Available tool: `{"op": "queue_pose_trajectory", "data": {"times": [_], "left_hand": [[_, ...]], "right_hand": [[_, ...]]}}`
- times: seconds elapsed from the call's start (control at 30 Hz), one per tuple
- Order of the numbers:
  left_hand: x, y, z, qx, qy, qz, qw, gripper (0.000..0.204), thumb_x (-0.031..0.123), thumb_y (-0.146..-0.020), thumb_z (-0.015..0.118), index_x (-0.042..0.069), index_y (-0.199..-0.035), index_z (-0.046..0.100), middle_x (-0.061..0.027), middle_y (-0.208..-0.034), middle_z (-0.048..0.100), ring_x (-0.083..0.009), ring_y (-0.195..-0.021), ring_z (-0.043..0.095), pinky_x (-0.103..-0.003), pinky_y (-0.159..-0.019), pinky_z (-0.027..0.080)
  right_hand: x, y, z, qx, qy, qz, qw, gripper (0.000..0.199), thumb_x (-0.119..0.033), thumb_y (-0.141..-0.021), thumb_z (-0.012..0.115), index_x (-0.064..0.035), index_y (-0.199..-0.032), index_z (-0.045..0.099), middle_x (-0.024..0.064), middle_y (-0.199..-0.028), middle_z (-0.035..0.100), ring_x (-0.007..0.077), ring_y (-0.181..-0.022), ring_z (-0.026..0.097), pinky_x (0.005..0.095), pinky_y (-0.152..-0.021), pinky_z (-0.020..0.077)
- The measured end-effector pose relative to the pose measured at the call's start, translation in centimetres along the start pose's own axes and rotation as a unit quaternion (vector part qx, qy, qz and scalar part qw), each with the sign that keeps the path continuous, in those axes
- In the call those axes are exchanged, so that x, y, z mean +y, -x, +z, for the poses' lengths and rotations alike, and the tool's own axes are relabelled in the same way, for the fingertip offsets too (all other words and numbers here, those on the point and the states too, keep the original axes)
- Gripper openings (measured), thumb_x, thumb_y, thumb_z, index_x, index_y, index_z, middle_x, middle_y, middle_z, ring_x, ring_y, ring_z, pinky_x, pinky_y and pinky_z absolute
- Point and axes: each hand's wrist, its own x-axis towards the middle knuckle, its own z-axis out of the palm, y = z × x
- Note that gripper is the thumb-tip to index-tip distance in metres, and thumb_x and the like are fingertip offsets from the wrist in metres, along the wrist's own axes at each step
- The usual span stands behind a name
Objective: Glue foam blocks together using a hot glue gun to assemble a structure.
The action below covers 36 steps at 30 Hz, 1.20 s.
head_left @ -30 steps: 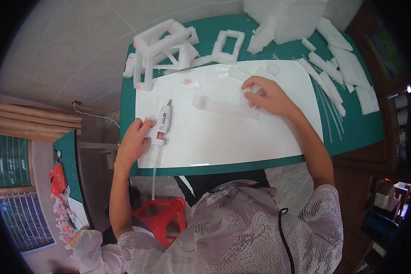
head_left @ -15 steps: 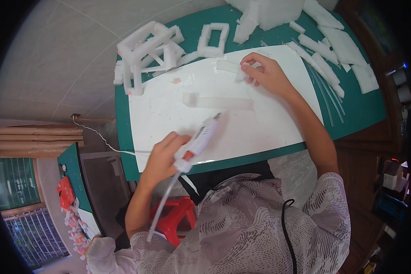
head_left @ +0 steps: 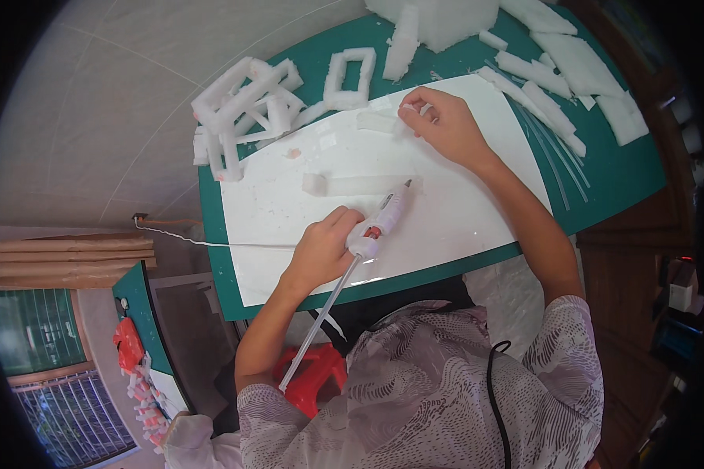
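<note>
My left hand (head_left: 321,248) is closed around the handle of a white hot glue gun (head_left: 385,213). A long clear glue stick (head_left: 321,322) sticks out of its back end toward me. The nozzle points away, right by the right end of a white foam strip (head_left: 360,185) lying on the white board. At that strip's left end is a small foam block (head_left: 314,184). Farther off, my right hand (head_left: 444,129) is closed, its fingertips pinching a small white foam piece that is mostly hidden. Another foam strip (head_left: 377,123) lies just left of those fingers.
The white board (head_left: 454,219) rests on a green table (head_left: 614,199). Foam frames (head_left: 235,105) stand at the far left, one rectangular frame (head_left: 348,78) beside them. Foam offcuts (head_left: 579,66) and clear glue sticks (head_left: 555,160) lie right. A white cord (head_left: 250,245) runs off left; a red stool (head_left: 317,375) stands below.
The glue gun has moved right and away from me, its nozzle now at the right end of the foam strip. My right hand has shifted little, still pinching.
</note>
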Motion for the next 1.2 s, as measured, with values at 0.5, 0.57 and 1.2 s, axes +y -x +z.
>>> {"op": "queue_pose_trajectory", "data": {"times": [0.5,0.57,1.2], "left_hand": [[-0.6,-0.9,0.2,-0.018,0.004,0.009,1.0,0.032,0.016,-0.079,0.071,0.001,-0.106,0.06,-0.0177,-0.101,0.064,-0.0412,-0.083,0.064,-0.045,-0.071,0.052],[-0.5,-0.9,0.1,-0.015,-0.002,-0.004,1.0,0.032,0.016,-0.079,0.071,0.001,-0.105,0.06,-0.0189,-0.1,0.065,-0.0416,-0.084,0.065,-0.045,-0.072,0.052],[0.3,-0.4,-0.9,-0.043,0.007,-0.033,0.999,0.028,0.007,-0.076,0.072,0.0,-0.102,0.062,-0.0248,-0.088,0.068,-0.0444,-0.082,0.067,-0.043,-0.07,0.054]], "right_hand": [[-0.5,0.0,-0.1,0.012,0.037,-0.02,0.999,0.027,-0.028,-0.087,0.071,-0.0034,-0.098,0.069,0.0047,-0.081,0.065,0.0135,-0.059,0.055,0.0279,-0.06,0.0446],[-0.4,0.0,-0.1,0.012,0.038,-0.02,0.999,0.027,-0.028,-0.087,0.071,-0.0035,-0.098,0.069,0.0048,-0.081,0.065,0.0137,-0.059,0.055,0.0281,-0.06,0.0447],[-0.5,0.0,-0.3,0.001,0.044,-0.008,0.999,0.028,-0.03,-0.088,0.07,-0.0042,-0.099,0.069,0.006,-0.082,0.066,0.0154,-0.06,0.056,0.0292,-0.061,0.0459]]}}
